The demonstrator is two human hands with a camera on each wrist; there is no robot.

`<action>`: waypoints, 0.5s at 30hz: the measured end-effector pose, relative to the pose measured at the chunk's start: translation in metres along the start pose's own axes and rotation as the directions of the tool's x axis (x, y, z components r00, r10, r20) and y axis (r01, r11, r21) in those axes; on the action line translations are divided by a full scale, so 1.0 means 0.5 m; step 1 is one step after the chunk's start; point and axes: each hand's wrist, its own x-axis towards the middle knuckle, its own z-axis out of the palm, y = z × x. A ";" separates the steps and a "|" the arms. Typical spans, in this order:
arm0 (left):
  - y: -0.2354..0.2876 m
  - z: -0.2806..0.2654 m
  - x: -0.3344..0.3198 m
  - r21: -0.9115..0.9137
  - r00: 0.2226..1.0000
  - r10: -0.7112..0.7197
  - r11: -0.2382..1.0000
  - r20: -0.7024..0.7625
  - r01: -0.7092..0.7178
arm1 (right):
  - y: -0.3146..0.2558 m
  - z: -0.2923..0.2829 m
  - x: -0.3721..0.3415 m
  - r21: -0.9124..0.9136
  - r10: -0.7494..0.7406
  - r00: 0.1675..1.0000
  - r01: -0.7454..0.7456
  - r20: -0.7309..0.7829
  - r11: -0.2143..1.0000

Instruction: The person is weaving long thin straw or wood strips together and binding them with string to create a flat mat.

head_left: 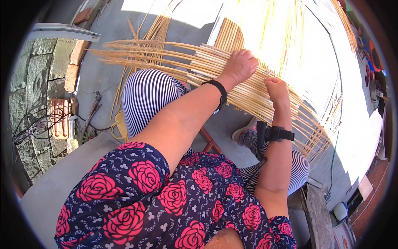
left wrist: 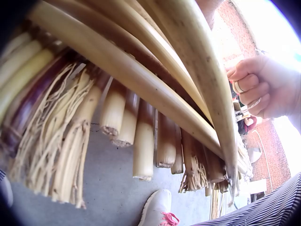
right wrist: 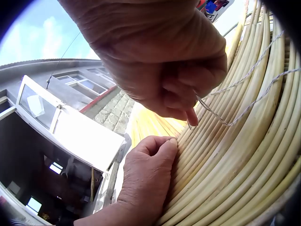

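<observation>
A mat of pale reed stalks point(head_left: 232, 93) lies slantwise before the person, with feathery tips at its left end. My left hand point(head_left: 241, 66) rests at its far edge. In the right wrist view the left thumb and finger point(right wrist: 164, 148) pinch the outermost reed stalk point(right wrist: 178, 162). My right hand point(head_left: 277, 88) is over the mat, to the right of the left one. Its curled fingers hold a thin whitish twine point(right wrist: 221, 120), which runs back across the stalks. In the left wrist view, cut stalk ends point(left wrist: 143, 155), some frayed, hang over the floor.
Loose reeds point(head_left: 155, 31) lie on the floor at the far left, and more reeds point(head_left: 282, 33) spread out in bright sun beyond the mat. A stone wall point(head_left: 39, 74) stands at left. A weathered wooden post point(head_left: 317, 211) is beside the right knee.
</observation>
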 end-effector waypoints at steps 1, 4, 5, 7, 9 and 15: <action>0.000 0.001 0.000 -0.004 1.000 -0.001 1.000 -0.003 0.001 | -0.001 -0.002 0.004 -0.072 -0.010 1.000 0.009 -0.003 0.997; 0.000 0.002 -0.001 0.000 1.000 -0.003 1.000 0.000 0.003 | -0.004 -0.004 0.017 -0.256 -0.044 0.999 0.039 -0.013 0.966; 0.001 0.002 -0.003 0.001 1.000 -0.006 1.000 0.005 0.006 | -0.003 -0.003 0.020 -0.300 -0.058 0.998 0.049 -0.020 0.953; 0.001 0.000 -0.001 0.003 1.000 -0.008 1.000 0.013 0.008 | -0.010 0.000 0.023 -0.356 -0.071 0.997 0.058 -0.024 0.933; 0.002 0.001 -0.001 -0.003 1.000 -0.006 1.000 0.025 0.006 | -0.012 0.006 0.024 -0.385 -0.070 0.997 0.057 -0.020 0.921; -0.002 0.010 0.004 -0.007 1.000 -0.007 1.000 -0.019 0.007 | 0.020 0.064 -0.042 -0.437 -0.291 0.927 0.167 -0.236 0.884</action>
